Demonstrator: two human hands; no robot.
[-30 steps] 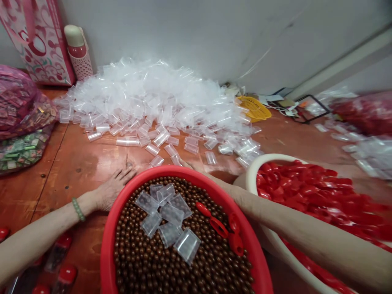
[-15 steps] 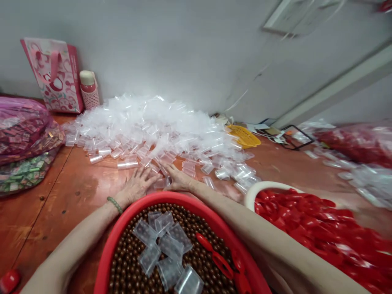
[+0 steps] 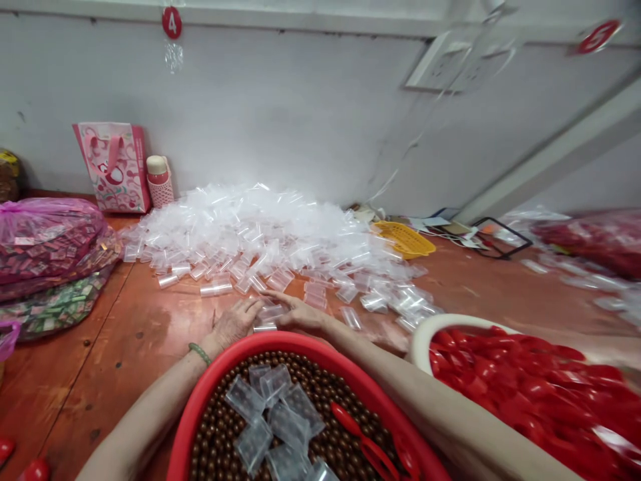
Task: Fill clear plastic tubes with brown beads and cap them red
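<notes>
Just beyond the rim of a red basin (image 3: 288,342), my left hand (image 3: 239,322) and my right hand (image 3: 300,312) face each other around a few clear plastic cups (image 3: 266,316). My left hand has its fingers together against the cups' left side; a green bracelet circles that wrist. My right hand curves along their right side. Brown balls (image 3: 220,414) fill the basin, with several clear cups (image 3: 289,426) and red plastic scoops (image 3: 363,437) lying on them. Behind my hands spreads a large heap of clear cups (image 3: 270,227).
A white-rimmed tub (image 3: 425,334) of red plastic pieces stands right. Filled pink bags (image 3: 50,244) lie left. By the wall are a pink gift bag (image 3: 115,167), a bottle (image 3: 159,184) and a yellow basket (image 3: 404,239). Red pieces (image 3: 36,469) sit lower left.
The view has tilted up, showing more wall. My hands have drawn closer together around the cups, and the spread fingers of my left hand have come together.
</notes>
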